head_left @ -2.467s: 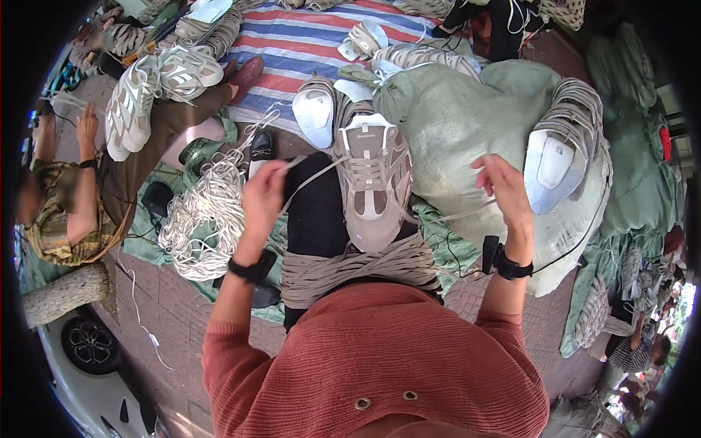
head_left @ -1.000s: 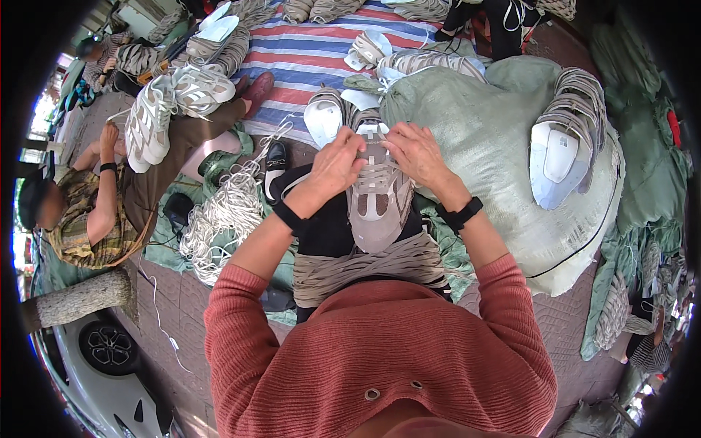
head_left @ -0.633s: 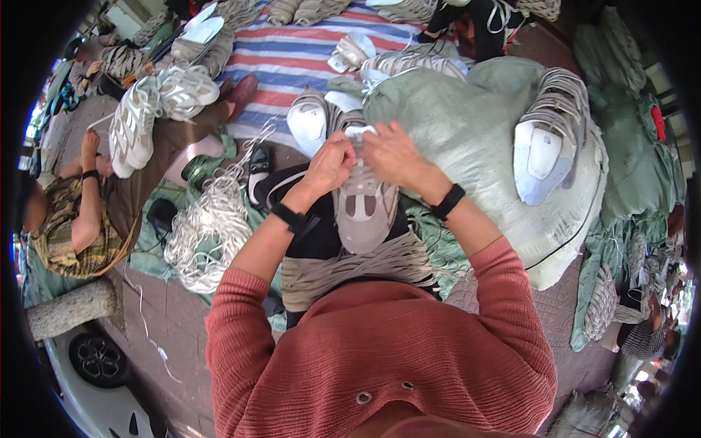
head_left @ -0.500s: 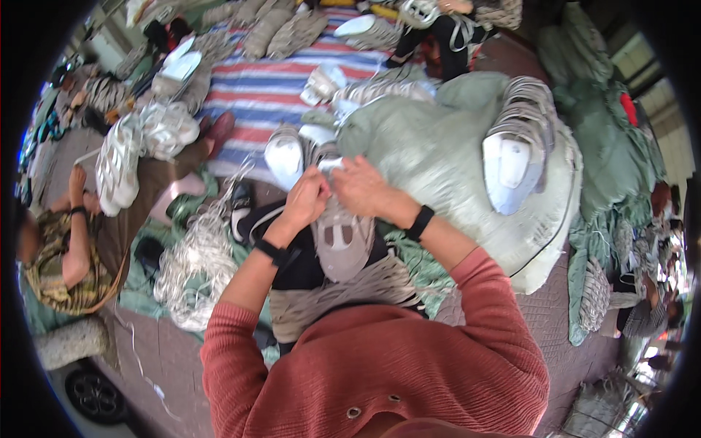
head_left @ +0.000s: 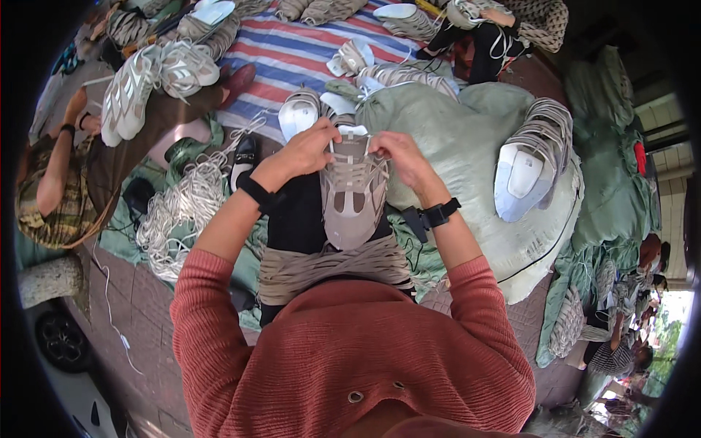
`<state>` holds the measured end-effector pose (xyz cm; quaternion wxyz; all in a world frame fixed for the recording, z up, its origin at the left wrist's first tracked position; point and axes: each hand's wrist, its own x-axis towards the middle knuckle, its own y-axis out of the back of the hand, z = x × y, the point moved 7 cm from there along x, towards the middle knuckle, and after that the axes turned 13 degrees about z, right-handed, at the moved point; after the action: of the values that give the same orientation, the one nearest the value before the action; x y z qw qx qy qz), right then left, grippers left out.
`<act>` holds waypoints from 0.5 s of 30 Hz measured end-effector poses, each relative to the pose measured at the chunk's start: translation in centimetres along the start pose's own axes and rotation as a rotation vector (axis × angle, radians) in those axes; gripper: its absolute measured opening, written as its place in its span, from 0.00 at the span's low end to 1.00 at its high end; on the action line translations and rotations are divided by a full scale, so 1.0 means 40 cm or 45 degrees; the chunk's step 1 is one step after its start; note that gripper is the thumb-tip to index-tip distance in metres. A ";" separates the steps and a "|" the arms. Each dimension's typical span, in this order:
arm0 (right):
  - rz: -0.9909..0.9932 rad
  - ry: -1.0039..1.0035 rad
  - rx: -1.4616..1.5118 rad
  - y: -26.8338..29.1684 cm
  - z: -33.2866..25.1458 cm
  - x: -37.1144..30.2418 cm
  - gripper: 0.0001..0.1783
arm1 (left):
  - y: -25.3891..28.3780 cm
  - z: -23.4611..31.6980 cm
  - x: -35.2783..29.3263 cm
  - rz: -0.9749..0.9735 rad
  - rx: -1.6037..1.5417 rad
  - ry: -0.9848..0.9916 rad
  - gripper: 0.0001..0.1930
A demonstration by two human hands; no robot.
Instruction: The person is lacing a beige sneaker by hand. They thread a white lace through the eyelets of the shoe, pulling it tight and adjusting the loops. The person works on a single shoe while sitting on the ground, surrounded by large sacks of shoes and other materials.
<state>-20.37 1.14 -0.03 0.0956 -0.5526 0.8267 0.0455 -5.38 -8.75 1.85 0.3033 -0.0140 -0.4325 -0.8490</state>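
A grey-beige shoe upper [head_left: 353, 197] lies toe toward me over my black-trousered lap, with pale straps or laces crossing its middle. At its far left edge my left hand [head_left: 314, 150] is closed, fingertips pinching the eyelet side. My right hand [head_left: 398, 152] pinches at the opposite edge, thumb and finger together; whether it grips the edge or a lace end is too small to tell. Across my thighs lies a bundle of flat grey-beige uppers [head_left: 336, 270]. Just beyond my hands stands another stack of uppers with a white insert [head_left: 299, 114].
A big pale green sack [head_left: 438, 153] sits at right with a row of stacked uppers [head_left: 527, 164] on it. Loose white laces [head_left: 182, 219] pile at left. A person's arm [head_left: 62, 160] shows beyond them, near laced uppers [head_left: 131, 95]. A striped sheet [head_left: 285, 55] spreads ahead.
My hands have moved apart, from close together over the upper's top to its two far sides. The upper's laced middle now shows. The view has shifted slightly.
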 end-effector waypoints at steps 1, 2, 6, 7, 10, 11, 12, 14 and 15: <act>0.067 0.004 -0.003 0.015 -0.004 -0.001 0.08 | -0.003 0.000 -0.008 -0.006 0.020 -0.010 0.16; 0.135 0.009 -0.007 0.024 -0.001 -0.002 0.09 | -0.008 0.002 -0.017 -0.012 0.040 -0.021 0.15; 0.165 0.824 -1.442 -0.038 -0.074 -0.031 0.13 | -0.037 0.023 -0.006 -0.032 0.066 0.056 0.08; 0.111 0.849 -1.538 -0.061 -0.079 -0.037 0.13 | -0.043 0.028 -0.001 -0.070 0.091 0.062 0.07; -0.092 0.859 -1.798 -0.121 -0.060 -0.035 0.12 | -0.069 0.026 0.008 -0.089 0.137 0.087 0.04; -0.186 0.819 -1.868 -0.134 -0.038 -0.023 0.11 | -0.076 0.022 0.009 -0.079 0.148 0.097 0.04; -0.280 0.781 -1.937 -0.142 -0.018 -0.013 0.10 | -0.077 0.018 0.009 -0.066 0.155 0.096 0.04; -0.249 0.774 -1.679 -0.131 -0.019 0.005 0.09 | -0.075 0.008 0.008 -0.040 0.169 0.095 0.04; -0.234 0.769 -1.551 -0.120 -0.019 0.014 0.09 | -0.074 0.004 0.008 -0.052 0.117 0.094 0.05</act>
<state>-16.22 -1.36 0.73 -0.4636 -0.5642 0.5937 0.3380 -7.23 -7.48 -0.12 0.3019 0.0403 -0.4597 -0.8342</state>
